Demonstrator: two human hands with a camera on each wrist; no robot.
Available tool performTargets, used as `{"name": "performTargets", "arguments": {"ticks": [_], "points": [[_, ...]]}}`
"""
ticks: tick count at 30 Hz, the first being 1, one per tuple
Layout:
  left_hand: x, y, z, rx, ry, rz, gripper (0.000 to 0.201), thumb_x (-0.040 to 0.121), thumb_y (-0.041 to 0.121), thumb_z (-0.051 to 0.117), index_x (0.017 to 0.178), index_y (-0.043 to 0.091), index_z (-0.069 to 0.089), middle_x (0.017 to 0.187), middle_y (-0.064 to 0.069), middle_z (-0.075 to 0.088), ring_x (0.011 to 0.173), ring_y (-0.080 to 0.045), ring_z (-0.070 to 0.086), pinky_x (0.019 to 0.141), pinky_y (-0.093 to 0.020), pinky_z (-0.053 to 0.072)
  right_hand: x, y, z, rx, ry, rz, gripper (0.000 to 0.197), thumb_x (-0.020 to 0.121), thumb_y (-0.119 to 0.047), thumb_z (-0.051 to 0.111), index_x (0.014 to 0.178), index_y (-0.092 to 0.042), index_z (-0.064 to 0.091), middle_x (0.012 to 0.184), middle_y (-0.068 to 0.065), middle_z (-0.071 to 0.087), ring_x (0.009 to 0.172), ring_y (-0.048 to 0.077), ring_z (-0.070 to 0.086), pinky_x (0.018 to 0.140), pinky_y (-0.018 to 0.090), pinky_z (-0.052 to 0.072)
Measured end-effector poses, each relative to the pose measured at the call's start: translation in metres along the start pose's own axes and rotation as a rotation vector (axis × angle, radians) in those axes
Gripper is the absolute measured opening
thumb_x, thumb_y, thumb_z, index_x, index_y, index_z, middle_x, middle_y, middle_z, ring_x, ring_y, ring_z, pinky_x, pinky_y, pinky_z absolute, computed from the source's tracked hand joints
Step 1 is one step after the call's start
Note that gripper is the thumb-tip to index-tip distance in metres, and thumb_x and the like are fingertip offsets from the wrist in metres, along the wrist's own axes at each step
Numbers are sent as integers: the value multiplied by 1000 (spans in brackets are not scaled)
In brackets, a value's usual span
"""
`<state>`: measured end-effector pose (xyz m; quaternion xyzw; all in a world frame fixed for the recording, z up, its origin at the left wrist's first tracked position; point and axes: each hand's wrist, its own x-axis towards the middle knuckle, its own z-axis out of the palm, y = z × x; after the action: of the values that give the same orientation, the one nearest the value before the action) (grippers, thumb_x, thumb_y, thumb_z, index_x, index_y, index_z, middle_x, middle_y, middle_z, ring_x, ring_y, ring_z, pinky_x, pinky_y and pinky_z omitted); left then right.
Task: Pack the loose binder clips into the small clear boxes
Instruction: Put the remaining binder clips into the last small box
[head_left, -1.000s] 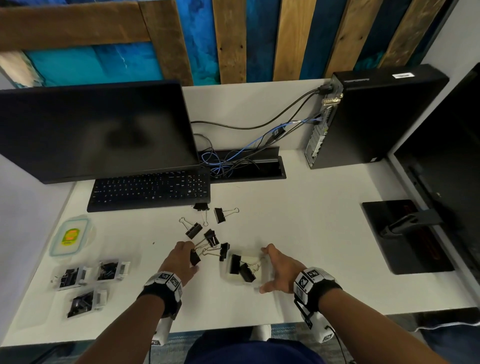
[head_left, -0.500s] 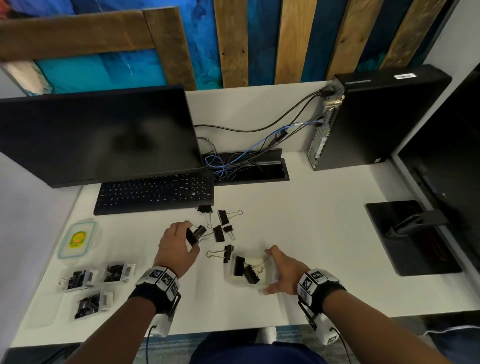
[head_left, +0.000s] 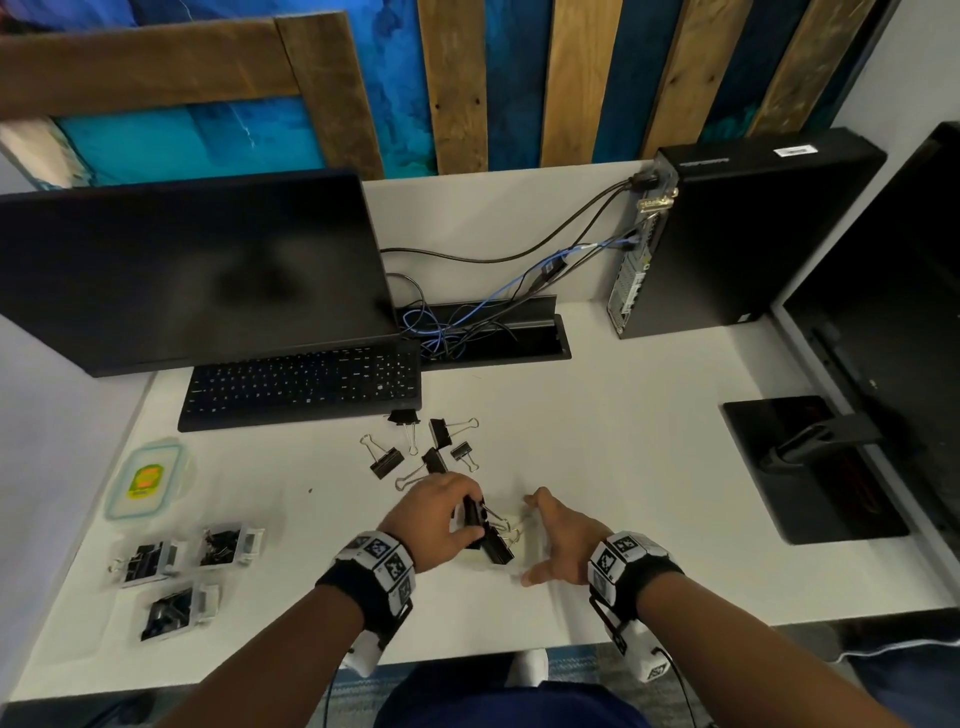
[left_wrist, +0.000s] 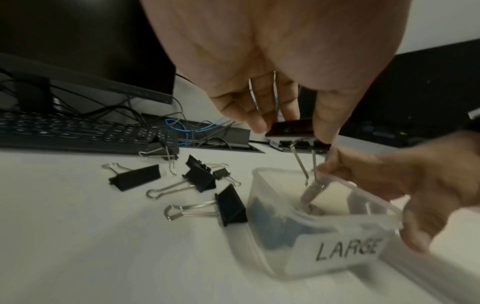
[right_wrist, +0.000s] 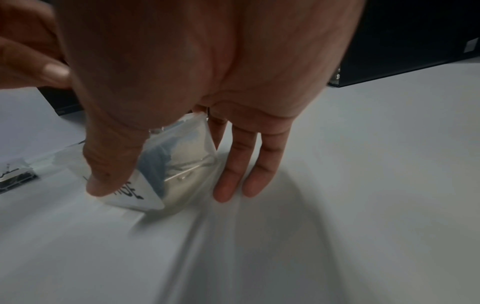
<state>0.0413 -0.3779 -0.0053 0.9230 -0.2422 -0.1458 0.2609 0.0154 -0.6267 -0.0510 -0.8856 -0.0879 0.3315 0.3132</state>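
**Clip held over the LARGE box**

Head view: the left hand pinched a black binder clip directly above the open clear box, which stood on the white table near its front edge. The right hand cupped the box from the right side. More loose clips lay scattered between the hands and the keyboard. Three filled small boxes sat at the left of the table, beside a lid.

Left wrist view: the grip was closed on the clip, thumb and fingertips pinching its black body, wire handles hanging down to the box rim. A label read "LARGE". Dark clips showed blurred through the wall.

Right wrist view: the thumb pressed the labelled front of the box, and the fingers lay along its far side, so the grip held the box steady on the table.
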Motion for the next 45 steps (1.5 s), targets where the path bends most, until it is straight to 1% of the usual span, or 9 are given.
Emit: {"name": "performTargets", "arguments": {"ticks": [7, 14, 20, 24, 28, 31, 35, 41, 45], "points": [[13, 6, 29, 71, -110, -72, 26, 85, 36, 68, 98, 16, 56, 121, 12, 47, 95, -17, 59, 80, -27, 46, 0, 0, 2, 12, 12, 1, 103, 61, -61, 81, 138, -30, 19, 154, -9, 32, 118, 13, 53, 100, 32, 45], [22, 16, 42, 369, -167, -10, 34, 91, 35, 60, 114, 10, 60, 128, 0, 51, 109, -24, 55, 95, -34, 41, 1, 2, 3, 4, 26, -2, 99, 60, -62, 81, 132, -31, 22, 151, -9, 36, 106, 11, 58, 93, 32, 48], [21, 20, 51, 568, -148, -142, 31, 93, 32, 55, 118, 14, 54, 117, -5, 59, 110, -24, 54, 98, -36, 31, 2, -3, -2, -7, 14, -12, 94, 63, -56, 83, 131, -28, 24, 156, -14, 29, 101, 7, 54, 90, 28, 44], [22, 23, 50, 453, -70, -177, 48, 87, 42, 62, 125, 18, 46, 120, -1, 54, 113, -22, 52, 98, -37, 36, 0, -5, -3, 3, 7, -5, 91, 65, -52, 84, 130, -27, 25, 156, -15, 28, 101, 7, 53, 87, 27, 42], [18, 16, 49, 378, -172, 10, 39, 91, 20, 55, 130, 22, 49, 129, 3, 52, 116, -20, 50, 99, -35, 33, -1, -7, -3, -2, 11, -10, 91, 67, -51, 83, 131, -25, 25, 156, -13, 29, 102, 7, 52, 86, 25, 40], [15, 8, 49, 329, -214, 54, 50, 88, 4, 49, 135, 21, 50, 140, 6, 49, 119, -20, 51, 100, -29, 29, -1, -7, -4, 0, 10, -14, 89, 66, -49, 84, 129, -25, 26, 155, -13, 30, 101, 8, 52, 85, 25, 41], [14, 5, 48, 257, -133, 76, 44, 95, 15, 48, 137, 24, 50, 147, 8, 41, 130, -16, 41, 104, -31, 26, 1, -4, -3, 4, 3, -5, 93, 63, -54, 83, 130, -27, 24, 157, -13, 28, 105, 9, 54, 92, 29, 45], [12, -14, 29, 97, 179, -103, 23, 87, 15, 49, 105, 20, 63, 110, 5, 56, 96, -15, 56, 88, -38, 47, 0, -4, -3, 19, 9, -13, 94, 65, -53, 84, 133, -25, 25, 154, -13, 30, 106, 8, 53, 91, 25, 42], [9, -43, 16, 180, 106, -384, 30, 91, 14, 50, 119, 24, 56, 129, 5, 51, 113, -17, 53, 95, -34, 43, 0, -5, -4, 16, 8, -12, 91, 65, -53, 83, 130, -26, 26, 154, -15, 30, 109, 8, 51, 94, 29, 44]]}}
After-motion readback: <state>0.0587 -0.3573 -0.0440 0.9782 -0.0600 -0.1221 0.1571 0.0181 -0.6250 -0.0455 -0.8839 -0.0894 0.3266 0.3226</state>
